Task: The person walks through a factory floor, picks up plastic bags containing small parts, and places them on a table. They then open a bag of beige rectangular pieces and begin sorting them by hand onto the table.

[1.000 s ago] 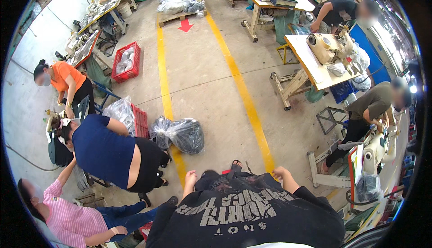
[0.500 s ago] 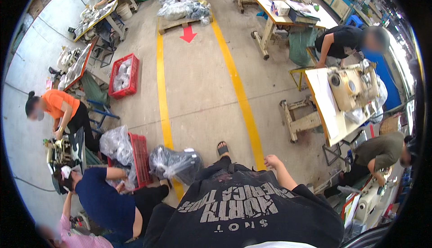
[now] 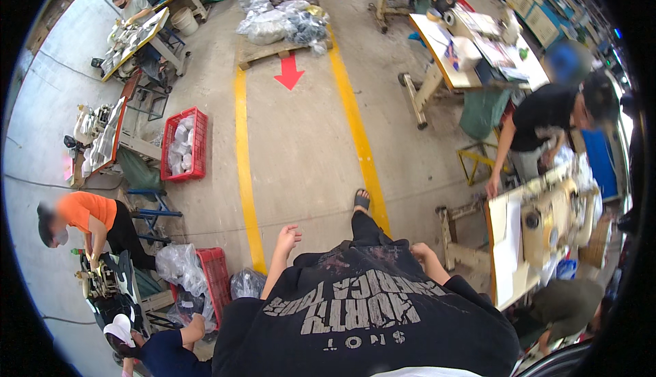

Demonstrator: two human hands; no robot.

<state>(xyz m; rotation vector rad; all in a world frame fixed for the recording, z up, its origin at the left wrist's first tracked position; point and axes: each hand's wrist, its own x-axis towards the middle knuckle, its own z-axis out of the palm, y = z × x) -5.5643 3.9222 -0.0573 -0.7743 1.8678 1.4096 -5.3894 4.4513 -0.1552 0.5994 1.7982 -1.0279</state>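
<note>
My left hand (image 3: pixel 288 238) hangs out in front at my left side, over the bare concrete floor. Its fingers are loosely bent and a little apart, with nothing in them. By the hem of my black printed shirt (image 3: pixel 362 308), my right hand (image 3: pixel 419 250) hangs low; its fingers are mostly hidden, so I cannot tell how they are set. One foot in a dark sandal (image 3: pixel 362 200) is forward, next to the right yellow line (image 3: pixel 352 103). Neither hand touches any of the goods around me.
Ahead, a wooden pallet (image 3: pixel 283 53) bears clear plastic bags (image 3: pixel 273 27) behind a red floor arrow (image 3: pixel 288 73). Red crates (image 3: pixel 204 162) and a bagged bundle (image 3: pixel 247 284) line the left. Sewing tables (image 3: pixel 502 247) and co-workers stand on both sides; one person in black (image 3: pixel 543 120) leans at the right.
I have moved forward up the aisle; the pallet is nearer and side tables slide back. My left hand has swung into view, while my right has drawn back toward the shirt.
</note>
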